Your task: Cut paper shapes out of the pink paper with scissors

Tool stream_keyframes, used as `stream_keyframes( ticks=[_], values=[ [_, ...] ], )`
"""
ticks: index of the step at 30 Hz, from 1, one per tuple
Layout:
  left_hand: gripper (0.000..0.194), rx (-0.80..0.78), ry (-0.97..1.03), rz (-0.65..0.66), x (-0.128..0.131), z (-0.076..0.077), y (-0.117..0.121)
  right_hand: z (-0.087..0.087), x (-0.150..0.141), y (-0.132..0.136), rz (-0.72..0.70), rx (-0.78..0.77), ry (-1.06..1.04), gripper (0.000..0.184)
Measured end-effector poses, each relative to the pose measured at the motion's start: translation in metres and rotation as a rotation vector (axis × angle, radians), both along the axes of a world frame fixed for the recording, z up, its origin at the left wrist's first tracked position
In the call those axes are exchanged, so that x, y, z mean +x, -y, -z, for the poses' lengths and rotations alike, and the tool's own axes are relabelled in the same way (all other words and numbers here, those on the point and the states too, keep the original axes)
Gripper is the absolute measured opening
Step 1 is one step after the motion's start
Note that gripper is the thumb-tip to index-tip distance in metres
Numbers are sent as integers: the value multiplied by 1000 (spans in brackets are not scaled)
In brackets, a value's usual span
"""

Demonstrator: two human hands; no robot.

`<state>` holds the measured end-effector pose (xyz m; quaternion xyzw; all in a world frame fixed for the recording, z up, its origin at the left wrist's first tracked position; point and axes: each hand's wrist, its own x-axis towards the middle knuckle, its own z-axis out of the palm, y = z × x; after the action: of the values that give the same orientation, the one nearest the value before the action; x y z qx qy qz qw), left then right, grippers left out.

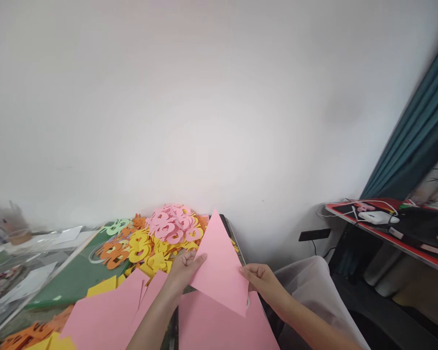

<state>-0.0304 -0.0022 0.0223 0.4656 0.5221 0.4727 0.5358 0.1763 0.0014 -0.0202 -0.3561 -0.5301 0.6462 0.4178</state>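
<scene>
Between my two hands is a sheet of pink paper (221,267), tilted up, with a pointed top corner. My left hand (188,267) pinches its left edge, thumb on the near face. On the right edge, my right hand (257,279) grips it between thumb and fingers. Just below lies a larger pink sheet (222,325), partly covered by the held one. Behind my left hand rises a heap of paper cut-outs: pink ones (173,223) with heart-shaped holes, yellow ones (140,245) and orange ones (113,253).
More pink sheets (102,316) and yellow paper scraps (53,342) lie at the front left, by orange cut-outs (32,335). A green mat (73,272) is under the pile. At right stand a translucent bag (310,287) and a red-edged desk (416,250) with a white device (377,217).
</scene>
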Motion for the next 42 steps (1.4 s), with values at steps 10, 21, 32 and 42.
stream_keyframes(
  ticks=[10,21,32,42],
  values=[
    [42,12,-12,-43,-4,7,-7,3,-1,-2,21,-13,-25,40],
    [43,56,-3,-81,0,5,-1,5,0,-3,89,27,2,41],
    [41,35,-105,-70,-5,17,-10,2,5,-6,256,154,95,44],
    [49,164,-166,198,-8,6,0,4,12,-7,270,69,-18,47]
  ],
)
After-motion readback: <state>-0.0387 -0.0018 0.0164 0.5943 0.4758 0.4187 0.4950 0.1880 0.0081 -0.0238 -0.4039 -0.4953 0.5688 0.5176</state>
